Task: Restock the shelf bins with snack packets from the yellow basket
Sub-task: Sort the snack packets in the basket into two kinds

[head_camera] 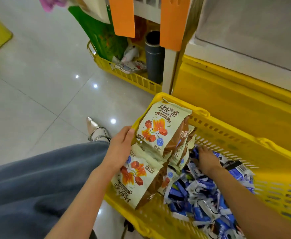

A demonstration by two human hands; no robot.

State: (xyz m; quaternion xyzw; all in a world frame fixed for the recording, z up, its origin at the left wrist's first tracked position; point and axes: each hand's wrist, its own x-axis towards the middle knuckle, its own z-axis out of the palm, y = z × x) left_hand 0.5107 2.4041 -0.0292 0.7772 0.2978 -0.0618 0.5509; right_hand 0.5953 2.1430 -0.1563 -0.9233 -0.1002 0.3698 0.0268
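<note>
Cream snack packets, red-orange print: left hand grips one. Yellow plastic basket: these plus blue-white sachets; right hand among sachets, grip unreadable.

The left arm comes in from the near left, and the left hand holds a packet by its left edge, thumb on the front. The right arm comes in from the near right. The right hand lies palm down, fingers pointing far, tips hidden, grip unclear.
</note>
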